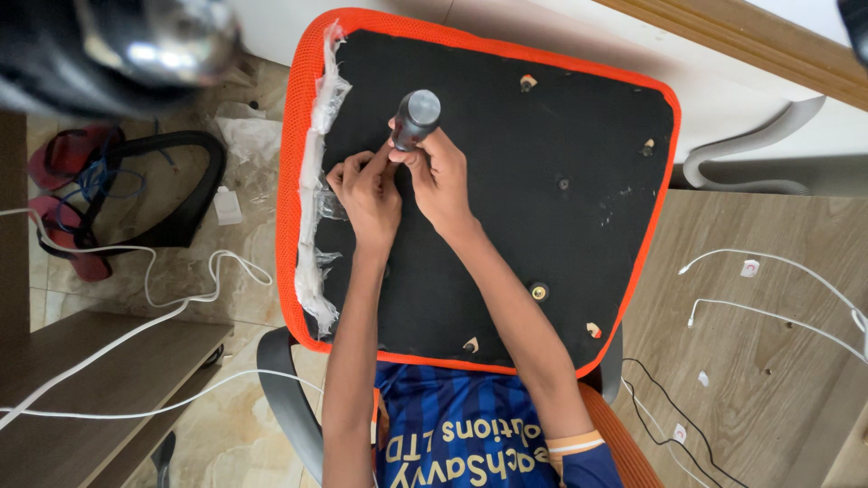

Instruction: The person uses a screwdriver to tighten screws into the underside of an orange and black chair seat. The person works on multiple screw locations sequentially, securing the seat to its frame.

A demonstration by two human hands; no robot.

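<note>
An upturned chair seat, black underneath with an orange mesh rim, lies across my lap. Clear plastic wrap clings along its left edge. My right hand grips a screwdriver with a dark grey handle, held upright on the seat's underside. My left hand sits right beside it, fingertips pinched at the tool's lower end, touching the right hand. The tip of the tool is hidden by my fingers. Several screw holes dot the black panel.
A black armrest and red sandals lie on the tiled floor at left, with white cables trailing over a wooden board. A grey armrest and more white and black cables lie on the wooden surface at right.
</note>
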